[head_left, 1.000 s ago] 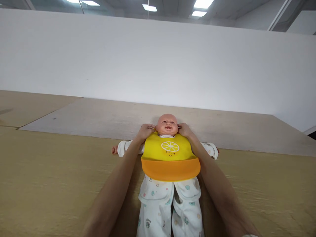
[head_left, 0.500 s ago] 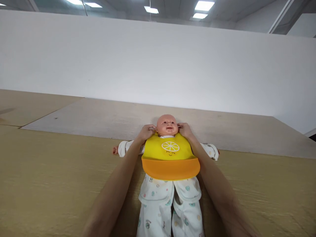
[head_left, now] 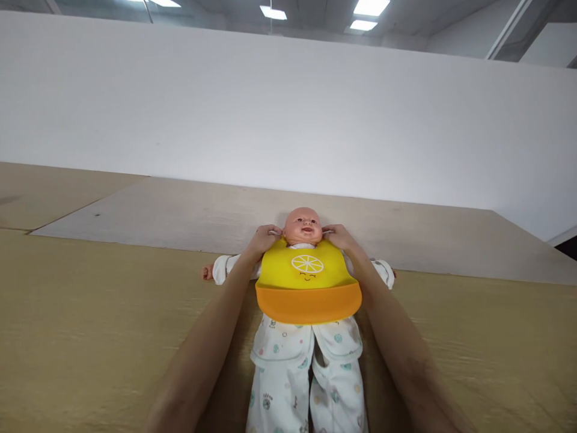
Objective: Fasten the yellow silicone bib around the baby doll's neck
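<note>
A baby doll [head_left: 303,222] lies on its back with its head away from me, dressed in a white patterned outfit [head_left: 282,385]. Over its chest is a yellow bib [head_left: 279,258] with a white citrus slice, a smiling face and an orange catch pocket [head_left: 309,304]. My left hand [head_left: 265,237] is closed at the left of the doll's neck, on the bib's upper edge. On the other side of the neck, my right hand [head_left: 339,235] is likewise closed at the bib's top edge. The fingertips of both hands are partly hidden beside the head.
Beneath the doll is a wooden surface [head_left: 112,319], with a paler grey panel [head_left: 189,210] behind its head. A white wall [head_left: 288,120] rises beyond that panel. Both doll arms stretch out sideways past my forearms.
My hands stay at the two sides of the doll's neck, with only slight finger movement. The whole scene sits slightly farther left and higher as the view shifts.
</note>
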Available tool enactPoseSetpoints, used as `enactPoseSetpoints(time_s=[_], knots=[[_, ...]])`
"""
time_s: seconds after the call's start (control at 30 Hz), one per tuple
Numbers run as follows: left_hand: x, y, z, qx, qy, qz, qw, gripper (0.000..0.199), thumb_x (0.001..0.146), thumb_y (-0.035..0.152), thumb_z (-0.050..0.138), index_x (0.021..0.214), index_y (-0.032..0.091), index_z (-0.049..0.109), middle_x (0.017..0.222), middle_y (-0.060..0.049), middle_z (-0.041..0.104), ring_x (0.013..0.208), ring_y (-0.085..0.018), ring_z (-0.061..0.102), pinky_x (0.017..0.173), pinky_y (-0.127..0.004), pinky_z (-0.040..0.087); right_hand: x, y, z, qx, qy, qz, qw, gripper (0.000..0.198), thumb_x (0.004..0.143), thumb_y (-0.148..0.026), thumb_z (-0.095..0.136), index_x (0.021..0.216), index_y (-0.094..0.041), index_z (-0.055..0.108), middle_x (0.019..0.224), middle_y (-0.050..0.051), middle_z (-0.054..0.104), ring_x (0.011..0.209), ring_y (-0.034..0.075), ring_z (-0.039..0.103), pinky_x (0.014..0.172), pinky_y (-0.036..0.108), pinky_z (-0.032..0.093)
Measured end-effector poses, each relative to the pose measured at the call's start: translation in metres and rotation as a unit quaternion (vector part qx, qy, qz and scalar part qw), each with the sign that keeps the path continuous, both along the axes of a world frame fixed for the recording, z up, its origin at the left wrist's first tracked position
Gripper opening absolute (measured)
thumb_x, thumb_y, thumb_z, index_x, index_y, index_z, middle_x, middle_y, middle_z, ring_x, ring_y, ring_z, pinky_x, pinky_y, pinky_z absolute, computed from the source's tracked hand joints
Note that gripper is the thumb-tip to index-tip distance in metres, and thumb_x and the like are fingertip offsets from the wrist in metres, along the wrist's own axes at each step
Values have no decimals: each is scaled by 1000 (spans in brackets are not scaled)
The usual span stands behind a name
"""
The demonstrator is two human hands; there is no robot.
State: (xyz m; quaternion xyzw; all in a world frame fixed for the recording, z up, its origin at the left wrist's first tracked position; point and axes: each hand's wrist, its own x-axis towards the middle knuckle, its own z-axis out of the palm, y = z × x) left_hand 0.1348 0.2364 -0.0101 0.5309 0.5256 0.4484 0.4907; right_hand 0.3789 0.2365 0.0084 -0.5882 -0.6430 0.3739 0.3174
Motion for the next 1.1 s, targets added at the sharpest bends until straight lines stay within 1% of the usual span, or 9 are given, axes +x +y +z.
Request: enactPoseSetpoints(time_s=[0.13, 0.27, 0.4, 0.5, 0.57, 0.7, 0.83, 0.93, 1.1], knots=[[-1, -12, 7, 23, 45, 12, 999, 8, 57, 21, 66, 63, 16, 64, 59, -1, 62, 54, -13, 52, 51, -23, 35, 11, -35, 13, -37, 21, -62, 997, 21, 71, -23, 59, 90, -15, 62, 58, -2, 58, 48, 9, 49, 44, 19, 33], [-16, -44, 20, -4, 44, -33, 999, 18, 60, 31, 70, 67, 15, 64, 53, 3, 56, 48, -10, 47, 45, -21, 30, 27, -76, 21, -58, 102, -32, 993, 34, 75, -50, 65, 80, -19, 53, 53, -7, 44, 44, 6, 39, 38, 18, 23], [-39, -85, 42, -56, -25, -94, 994, 32, 66, 42, 73, 83, 16, 65, 68, -1, 67, 62, -14, 62, 57, -22, 45, 42, -113, 29, -96, 221, -3, 970, 45, 74, -62, 64, 85, -19, 56, 60, -4, 52, 43, 5, 38, 37, 17, 17], [-50, -109, 59, -69, -88, -99, 989, 45, 72, 51, 68, 102, 18, 62, 80, -7, 73, 76, -21, 69, 68, -30, 53, 49, -136, 39, -111, 282, -8, 953, 45, 77, -61, 62, 98, -21, 56, 71, 1, 63, 47, 7, 49, 37, 16, 18], [-54, -122, 67, -75, -112, -84, 987, 48, 75, 52, 65, 108, 18, 59, 79, -9, 73, 75, -22, 70, 68, -31, 54, 51, -149, 45, -116, 302, -17, 946, 46, 79, -60, 60, 105, -22, 55, 79, 5, 67, 52, 10, 57, 36, 16, 18], [-59, -141, 74, -91, -129, -77, 984, 48, 79, 51, 59, 113, 18, 54, 73, -8, 72, 61, -18, 67, 59, -27, 51, 51, -175, 51, -120, 318, -19, 940, 47, 81, -58, 58, 112, -24, 53, 79, 4, 68, 50, 10, 58, 37, 17, 20], [-73, -156, 71, -78, -82, -56, 992, 50, 82, 59, 52, 107, 16, 57, 50, 1, 59, 39, -11, 47, 39, -20, 34, 52, -195, 41, -55, 320, -58, 944, 36, 76, -55, 63, 82, -22, 48, 52, -5, 50, 39, 6, 37, 37, 19, 17], [-85, -166, 59, -48, -18, -14, 999, 47, 81, 60, 51, 95, 16, 61, 38, 7, 41, 32, -7, 29, 34, -18, 17, 64, -203, 20, 25, 305, -127, 943, 47, 71, -52, 67, 62, -22, 32, 44, -9, 29, 37, 4, 17, 37, 21, 12], [-97, -172, 16, -17, 64, 59, 996, 44, 78, 60, 47, 69, 18, 56, 35, 8, 33, 32, -7, 23, 36, -21, 16, 103, -213, -27, 27, 173, -210, 962, 44, 71, -58, 60, 60, -23, 36, 48, -6, 32, 41, 7, 27, 39, 24, 20]])
